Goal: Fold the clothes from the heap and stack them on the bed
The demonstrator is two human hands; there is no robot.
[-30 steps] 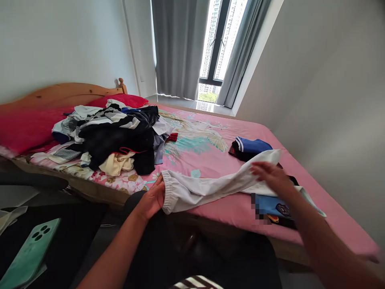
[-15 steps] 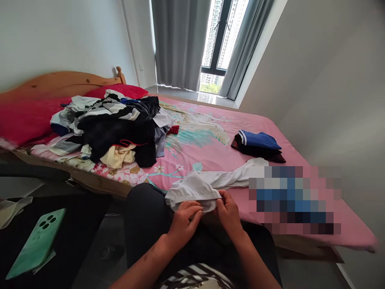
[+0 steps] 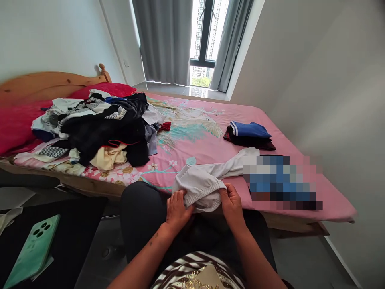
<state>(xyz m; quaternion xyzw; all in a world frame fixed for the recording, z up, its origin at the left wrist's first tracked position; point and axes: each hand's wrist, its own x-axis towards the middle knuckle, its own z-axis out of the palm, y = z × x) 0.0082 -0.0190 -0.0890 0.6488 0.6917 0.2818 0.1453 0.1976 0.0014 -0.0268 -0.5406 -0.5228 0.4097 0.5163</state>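
Observation:
White trousers (image 3: 198,180) with a gathered elastic waistband lie over my lap and the bed edge, one leg stretching right across the pink sheet. My left hand (image 3: 179,208) grips the left side of the waistband, thumb inside the opening. On the right side, my right hand (image 3: 232,202) pinches the band between thumb and fingers. The waist opening gapes toward me between both hands. The far end of the trousers reaches a blurred, pixelated patch, so what lies there cannot be made out.
A large heap of mixed clothes (image 3: 105,128) covers the bed's left side by red pillows (image 3: 21,124). Folded blue and dark clothes (image 3: 249,134) are stacked at the right on the pink sheet (image 3: 192,144). A green phone (image 3: 33,249) rests on a black surface at lower left.
My left hand has moved to the left side of the waistband and taken hold there. The opening is now spread wider and rounder. The view has shifted slightly right.

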